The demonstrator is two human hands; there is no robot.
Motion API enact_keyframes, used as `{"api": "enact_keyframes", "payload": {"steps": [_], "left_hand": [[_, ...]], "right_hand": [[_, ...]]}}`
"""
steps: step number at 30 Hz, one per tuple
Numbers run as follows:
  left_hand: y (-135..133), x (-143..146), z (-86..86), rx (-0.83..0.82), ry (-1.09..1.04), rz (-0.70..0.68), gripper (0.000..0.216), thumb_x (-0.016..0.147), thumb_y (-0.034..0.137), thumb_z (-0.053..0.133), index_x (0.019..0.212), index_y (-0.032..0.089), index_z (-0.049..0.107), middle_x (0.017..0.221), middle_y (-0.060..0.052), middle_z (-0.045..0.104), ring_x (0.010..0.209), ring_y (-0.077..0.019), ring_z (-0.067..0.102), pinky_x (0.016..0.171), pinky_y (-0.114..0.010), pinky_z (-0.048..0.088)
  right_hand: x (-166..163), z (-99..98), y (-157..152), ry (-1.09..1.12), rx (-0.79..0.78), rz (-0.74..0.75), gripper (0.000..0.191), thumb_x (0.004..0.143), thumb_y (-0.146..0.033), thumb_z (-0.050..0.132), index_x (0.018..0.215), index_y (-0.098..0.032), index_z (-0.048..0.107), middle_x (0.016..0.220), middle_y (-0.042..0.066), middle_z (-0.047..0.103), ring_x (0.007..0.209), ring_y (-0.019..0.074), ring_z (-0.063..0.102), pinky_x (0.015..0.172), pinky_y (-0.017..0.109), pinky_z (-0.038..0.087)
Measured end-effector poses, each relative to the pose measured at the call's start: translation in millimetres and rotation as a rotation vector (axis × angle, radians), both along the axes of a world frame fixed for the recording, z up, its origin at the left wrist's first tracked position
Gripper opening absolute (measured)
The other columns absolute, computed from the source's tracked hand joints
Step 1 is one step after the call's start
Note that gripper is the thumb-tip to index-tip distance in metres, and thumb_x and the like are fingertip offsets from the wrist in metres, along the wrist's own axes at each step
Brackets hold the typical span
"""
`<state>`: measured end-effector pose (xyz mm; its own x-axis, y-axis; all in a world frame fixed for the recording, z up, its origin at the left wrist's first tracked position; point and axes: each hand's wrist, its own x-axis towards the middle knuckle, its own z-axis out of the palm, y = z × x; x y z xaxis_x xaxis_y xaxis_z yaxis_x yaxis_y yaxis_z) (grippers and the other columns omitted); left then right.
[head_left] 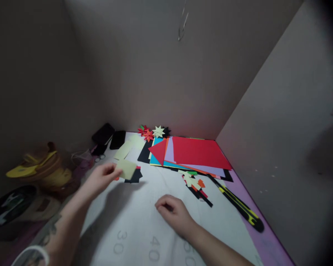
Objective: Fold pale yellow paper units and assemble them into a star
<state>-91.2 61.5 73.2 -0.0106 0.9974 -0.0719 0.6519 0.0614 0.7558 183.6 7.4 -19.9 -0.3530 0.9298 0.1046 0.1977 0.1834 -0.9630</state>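
My left hand (pixel 102 180) pinches a pale green paper square (pixel 127 169) by its edge between thumb and fingers, a little above the table. Behind and below that square lie dark and red paper pieces (pixel 134 176), partly hidden by it. My right hand (pixel 174 213) is curled closed over the white sheet (pixel 152 188), with thumb against fingers and nothing showing in them. Beyond it lies a small heap of paper scraps (pixel 192 181) in pale green, orange, red and black. Other pale green paper (pixel 124 150) lies farther back on the left.
A black and yellow utility knife (pixel 238 203) lies at the right. Coloured paper sheets (pixel 199 151) are stacked at the back, beside several folded paper stars (pixel 158 131). Black phone-like objects (pixel 118 140), scissors handles (pixel 100 158), a yellow container (pixel 51 175) and a cap (pixel 13 205) are left. Walls surround the table.
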Motion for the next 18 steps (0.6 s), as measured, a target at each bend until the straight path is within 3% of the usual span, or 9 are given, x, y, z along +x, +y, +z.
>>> {"api": "enact_keyframes", "payload": {"steps": [3,7,12,18], "left_hand": [[-6.6,58.5,-3.5,-0.076,-0.37,0.022,0.036,0.067,0.051,0.062,0.06,0.017,0.054,0.054,0.005,0.046,0.049,-0.0098,0.039,0.049,-0.021,0.027],[-5.4,105.0,-36.5,-0.228,-0.57,-0.013,0.037,0.06,0.048,0.072,0.06,0.015,0.056,0.049,0.005,0.047,0.044,-0.0078,0.035,0.047,-0.021,0.024],[-9.9,110.7,-67.8,-0.209,-0.678,0.07,0.033,0.061,0.043,0.076,0.063,0.014,0.06,0.051,0.004,0.052,0.047,-0.0086,0.042,0.049,-0.02,0.028],[-17.3,105.8,-63.9,-0.247,-0.609,0.032,0.03,0.065,0.042,0.071,0.064,0.013,0.063,0.052,0.003,0.054,0.049,-0.0101,0.044,0.05,-0.021,0.03]], "right_hand": [[-1.0,-0.1,10.5,0.161,-0.074,-0.162,0.011,0.084,-0.028,0.057,0.086,-0.02,0.065,0.083,0.004,0.066,0.076,0.017,0.061,0.068,0.028,0.048],[-2.8,5.6,23.9,0.367,-0.141,-0.293,0.019,0.085,-0.037,0.057,0.093,-0.02,0.058,0.082,0.003,0.062,0.071,0.0157,0.059,0.064,0.027,0.048],[-5.8,1.1,30.9,0.392,-0.195,-0.366,0.018,0.076,-0.032,0.065,0.086,-0.02,0.055,0.073,-0.001,0.057,0.065,0.0138,0.055,0.058,0.025,0.045],[-2.6,-2.8,28.5,0.367,-0.273,-0.401,0.02,0.07,-0.028,0.069,0.082,-0.02,0.055,0.063,-0.004,0.053,0.058,0.0121,0.052,0.055,0.023,0.041]]}}
